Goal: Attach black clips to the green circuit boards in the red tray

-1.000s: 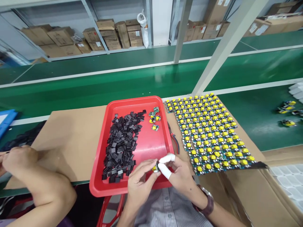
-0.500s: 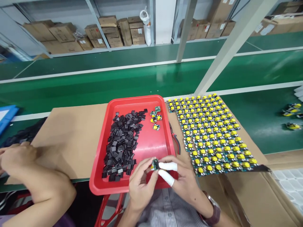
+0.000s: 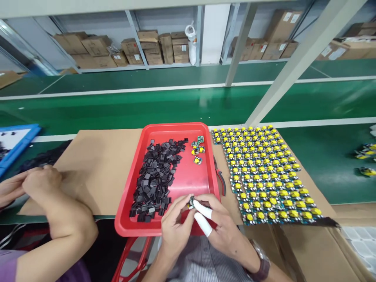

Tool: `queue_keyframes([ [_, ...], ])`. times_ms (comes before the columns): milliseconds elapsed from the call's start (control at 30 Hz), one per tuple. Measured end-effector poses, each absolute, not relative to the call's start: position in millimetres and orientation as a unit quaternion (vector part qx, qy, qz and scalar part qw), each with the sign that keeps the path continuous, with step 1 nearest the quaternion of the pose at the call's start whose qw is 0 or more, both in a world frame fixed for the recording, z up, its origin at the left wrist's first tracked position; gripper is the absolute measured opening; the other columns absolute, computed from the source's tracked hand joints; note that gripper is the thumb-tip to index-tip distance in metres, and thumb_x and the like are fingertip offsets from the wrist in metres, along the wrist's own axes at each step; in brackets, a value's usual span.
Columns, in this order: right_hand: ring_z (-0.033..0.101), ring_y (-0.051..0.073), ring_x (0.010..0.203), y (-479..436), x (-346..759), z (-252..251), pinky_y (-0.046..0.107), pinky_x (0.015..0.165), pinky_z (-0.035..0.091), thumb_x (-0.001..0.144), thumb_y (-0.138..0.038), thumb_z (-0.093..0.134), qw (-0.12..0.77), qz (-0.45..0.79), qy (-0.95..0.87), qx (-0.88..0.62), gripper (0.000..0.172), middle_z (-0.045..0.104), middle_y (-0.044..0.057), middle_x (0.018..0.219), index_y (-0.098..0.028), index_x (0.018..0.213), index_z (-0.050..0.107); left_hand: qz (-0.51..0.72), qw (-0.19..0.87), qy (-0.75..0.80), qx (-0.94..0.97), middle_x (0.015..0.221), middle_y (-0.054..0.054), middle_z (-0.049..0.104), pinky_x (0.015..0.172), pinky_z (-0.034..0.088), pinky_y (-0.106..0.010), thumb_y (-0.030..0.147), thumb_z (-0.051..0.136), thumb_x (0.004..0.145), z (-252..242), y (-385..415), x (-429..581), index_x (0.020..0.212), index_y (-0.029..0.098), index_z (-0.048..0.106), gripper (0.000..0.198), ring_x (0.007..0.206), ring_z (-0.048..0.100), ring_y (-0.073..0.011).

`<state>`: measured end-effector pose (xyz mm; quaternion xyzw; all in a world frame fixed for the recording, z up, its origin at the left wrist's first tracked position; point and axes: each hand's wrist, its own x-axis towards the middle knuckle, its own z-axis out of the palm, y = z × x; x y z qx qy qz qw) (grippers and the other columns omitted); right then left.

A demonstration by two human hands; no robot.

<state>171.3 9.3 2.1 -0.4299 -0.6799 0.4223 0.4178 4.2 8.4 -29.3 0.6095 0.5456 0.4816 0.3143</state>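
Note:
Over the near right corner of a red tray [image 3: 129,176], a small green circuit board [image 3: 192,202] is pinched between my fingertips; most of it is covered. My left hand [image 3: 178,225] grips it with thumb and index finger. From the other side, my right hand [image 3: 220,223], white finger cots on its thumb and index finger, closes on the same board. Black plastic pieces [image 3: 157,172] are heaped in the tray's left half. Several loose boards with yellow parts [image 3: 197,160] lie at its far right.
Rows of yellow-topped boards [image 3: 264,176] cover the cardboard at right. Red-handled pliers [image 3: 221,181] lie beside the tray. At left, a co-worker's arm [image 3: 64,219] rests on the cardboard [image 3: 100,164]. A slanting post [image 3: 293,58] rises behind; a blue-rimmed tray [image 3: 22,145] sits far left.
The camera view has shifted slightly, moving the scene right and down. My right fingers have tilted at the board, and less of it shows. Both hands still hold it.

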Motion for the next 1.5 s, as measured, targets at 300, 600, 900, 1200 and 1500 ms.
queue_keyframes([
  [300, 0.050, 0.029, 0.140, 124.2, 228.6, -2.0, 0.049, 0.116, 0.043, 0.098, -0.023, 0.060, 0.273, 0.215, -0.822, -0.450, 0.054, 0.053, 0.017, 0.149, -0.020, 0.150, 0.047, 0.280, 0.256, 0.534, 0.756, 0.126, -0.013, 0.071, 0.098, 0.056, -0.041, 0.020, 0.058, 0.094, 7.7, 92.8, -5.9, 0.132, 0.019, 0.063, 0.038, 0.108, 0.073, -0.0275],
  [600, 0.033, 0.058, 0.144, 245.9, 197.3, -18.3, 0.068, 0.120, 0.018, 0.051, -0.073, 0.089, 0.064, 0.091, -0.904, -0.413, 0.138, 0.041, 0.038, 0.152, 0.000, 0.155, 0.035, 0.245, 0.289, 0.570, 0.729, 0.127, -0.015, 0.069, 0.100, 0.053, -0.047, 0.014, 0.072, 0.087, -13.3, 188.2, 9.1, 0.129, 0.014, 0.062, 0.043, 0.111, 0.070, -0.0283],
  [900, 0.056, 0.036, 0.111, 221.3, 181.0, -24.1, 0.050, 0.095, 0.049, 0.089, -0.056, 0.067, 0.054, 0.080, -0.925, -0.368, 0.071, 0.058, 0.020, 0.119, -0.010, 0.141, 0.052, 0.293, 0.400, 0.562, 0.662, 0.120, -0.009, 0.069, 0.087, 0.061, -0.043, 0.021, 0.072, 0.092, -41.6, 196.8, -4.1, 0.123, 0.015, 0.064, 0.033, 0.101, 0.070, -0.0227],
  [1200, 0.061, 0.025, 0.103, 230.7, 173.9, -24.1, 0.035, 0.089, 0.051, 0.089, -0.037, 0.070, 0.115, 0.133, -0.885, -0.431, 0.054, 0.056, 0.012, 0.118, -0.016, 0.136, 0.053, 0.373, 0.455, 0.549, 0.593, 0.115, -0.008, 0.072, 0.085, 0.062, -0.041, 0.026, 0.067, 0.097, -32.2, 205.8, -16.8, 0.124, 0.015, 0.063, 0.029, 0.097, 0.073, -0.0210],
  [1500, 0.055, 0.038, 0.124, 216.1, 162.8, -16.5, 0.050, 0.096, 0.052, 0.084, -0.048, 0.069, 0.092, 0.135, -0.870, -0.466, 0.082, 0.047, 0.024, 0.143, -0.012, 0.151, 0.040, 0.321, 0.353, 0.580, 0.660, 0.138, -0.017, 0.060, 0.096, 0.057, -0.039, 0.005, 0.064, 0.081, -5.4, 190.6, -26.0, 0.139, 0.016, 0.055, 0.060, 0.092, 0.073, -0.0199],
])
